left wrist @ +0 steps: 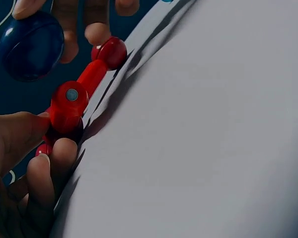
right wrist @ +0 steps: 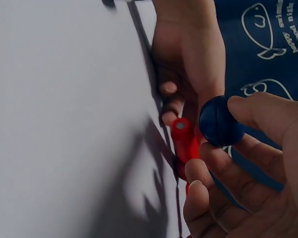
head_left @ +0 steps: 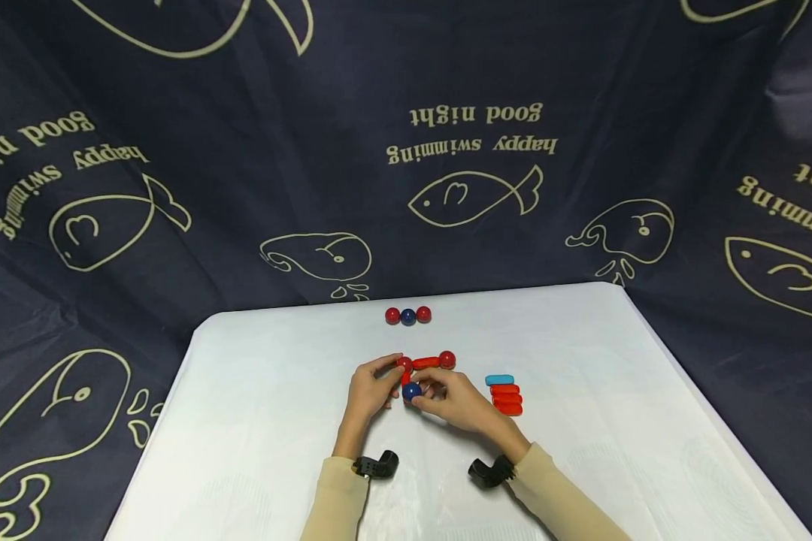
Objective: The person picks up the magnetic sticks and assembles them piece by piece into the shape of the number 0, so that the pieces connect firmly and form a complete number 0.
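Observation:
My left hand (head_left: pixel 371 387) grips the red ball (head_left: pixel 404 364) at the corner of a small magnetic rod-and-ball build. From that ball one red rod (head_left: pixel 426 362) runs right to another red ball (head_left: pixel 446 360). A second red rod (left wrist: pixel 69 101) sticks out toward me, its free end showing a silver disc. My right hand (head_left: pixel 456 398) pinches a glossy blue ball (right wrist: pixel 221 121) between thumb and fingers. In the right wrist view the blue ball is close beside the end of this second rod.
To the right lie a light blue rod (head_left: pixel 499 380) and several red rods (head_left: pixel 507 400) side by side. Farther back, a blue ball (head_left: pixel 408 316) sits between two red balls in a row. Dark printed fabric (head_left: pixel 474 263) hangs behind the white table (head_left: pixel 277 391).

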`<state>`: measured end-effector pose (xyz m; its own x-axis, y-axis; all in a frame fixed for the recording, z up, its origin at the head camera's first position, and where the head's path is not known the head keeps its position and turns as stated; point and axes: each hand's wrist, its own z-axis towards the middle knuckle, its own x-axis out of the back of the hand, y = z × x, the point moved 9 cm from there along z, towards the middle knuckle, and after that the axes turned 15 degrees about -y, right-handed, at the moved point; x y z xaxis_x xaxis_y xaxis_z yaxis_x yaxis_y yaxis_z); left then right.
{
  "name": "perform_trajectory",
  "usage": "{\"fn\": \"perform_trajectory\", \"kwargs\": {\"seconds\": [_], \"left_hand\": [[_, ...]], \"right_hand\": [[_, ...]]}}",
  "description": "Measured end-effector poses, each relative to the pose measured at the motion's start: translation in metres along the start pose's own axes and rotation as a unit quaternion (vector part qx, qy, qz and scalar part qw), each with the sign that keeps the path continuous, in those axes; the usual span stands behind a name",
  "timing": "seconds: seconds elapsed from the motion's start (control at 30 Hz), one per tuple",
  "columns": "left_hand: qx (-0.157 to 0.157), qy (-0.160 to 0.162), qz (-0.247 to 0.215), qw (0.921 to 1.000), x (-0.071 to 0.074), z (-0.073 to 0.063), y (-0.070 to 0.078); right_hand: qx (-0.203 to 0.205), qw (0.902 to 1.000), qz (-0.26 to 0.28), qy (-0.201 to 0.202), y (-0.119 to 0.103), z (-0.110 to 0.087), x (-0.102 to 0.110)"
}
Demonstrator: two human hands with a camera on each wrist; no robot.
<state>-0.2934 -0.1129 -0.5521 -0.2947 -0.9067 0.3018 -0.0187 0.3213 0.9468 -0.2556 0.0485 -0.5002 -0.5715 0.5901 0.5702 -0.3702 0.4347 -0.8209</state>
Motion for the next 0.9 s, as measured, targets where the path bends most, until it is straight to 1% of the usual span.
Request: {"fn": "perform_trajectory", "kwargs": {"seconds": [0.17, 0.4, 0.53, 0.67, 0.9], "left_hand": [[-0.001, -0.001, 0.0, 1.0, 0.0, 0.0, 0.0], [0.001, -0.001, -0.003, 1.0, -0.001, -0.001, 0.001], [0.006, -0.003, -0.009, 0.9999, -0.002, -0.001, -0.002], [-0.003, -0.001, -0.011, 0.9999, -0.001, 0.0, -0.001], [-0.008, 0.001, -0.008, 0.9999, 0.001, 0.001, -0.002]], "right_hand": [[0.016, 0.9998, 0.001, -0.014, -0.002, -0.005, -0.013], [0.004, 0.9996, -0.01, -0.028, 0.005, -0.008, -0.025], [0.005, 0.9995, -0.012, -0.029, 0.006, -0.007, -0.026], [0.01, 0.9996, -0.015, -0.019, 0.004, -0.005, -0.023], [0.002, 0.9988, -0.046, -0.018, 0.003, 0.001, -0.024]]}}
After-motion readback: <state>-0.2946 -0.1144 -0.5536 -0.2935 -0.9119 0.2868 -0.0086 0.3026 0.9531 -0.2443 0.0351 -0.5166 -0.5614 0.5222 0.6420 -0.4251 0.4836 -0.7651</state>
